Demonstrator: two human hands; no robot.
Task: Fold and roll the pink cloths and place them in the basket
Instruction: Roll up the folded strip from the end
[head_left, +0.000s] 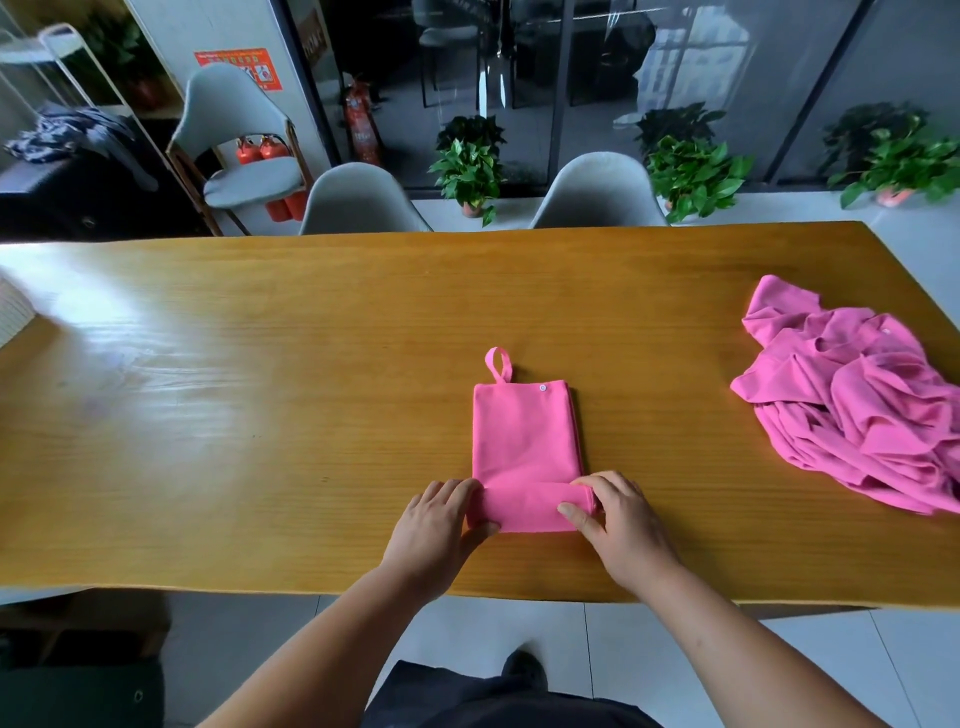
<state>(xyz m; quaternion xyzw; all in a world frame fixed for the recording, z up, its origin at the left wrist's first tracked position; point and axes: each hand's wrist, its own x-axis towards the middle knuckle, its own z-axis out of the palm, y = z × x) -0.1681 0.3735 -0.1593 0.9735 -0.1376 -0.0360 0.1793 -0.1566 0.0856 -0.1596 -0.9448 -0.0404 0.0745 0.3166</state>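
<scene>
Fingers (597, 486) of the right hand (618, 525) and left hand (441, 519) curl round the roll at the near end of the folded pink cloth (524, 436), mid-table (260, 415). Rolling well likely means even pressure and level ends, heading towards the loop (498, 364). One cloth is in hand and one crumpled pink heap (857, 410) lies right, its count untellable; no basket shows.

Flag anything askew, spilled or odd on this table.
Nothing spilled or damaged. The folded pink cloth lies square, left hand and right hand gripping its rolled near end. The unfolded pink cloths are a crumpled heap at the right end of the table; no basket is visible.
</scene>
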